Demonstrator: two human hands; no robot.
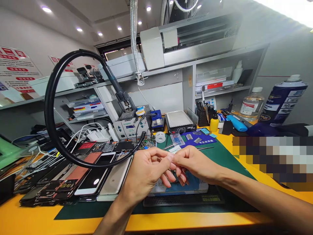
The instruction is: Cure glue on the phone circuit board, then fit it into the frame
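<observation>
My left hand (146,169) and my right hand (193,164) meet fingertip to fingertip above the green mat (225,163). Both pinch a small thin clear piece (171,157) between thumbs and forefingers; I cannot make out what it is. Under the hands lies a blue-faced device (193,186) on a dark holder (183,199). A roll of clear tape (160,137) stands on the mat behind the hands, apart from them.
Several phones and phone backs (93,176) lie in rows at the left. A black hose (52,107) loops up from a soldering station (129,125). A heating plate (179,120), tool holder (202,114), bottle (251,104) and spray can (283,99) stand behind. Shelves rise at the back.
</observation>
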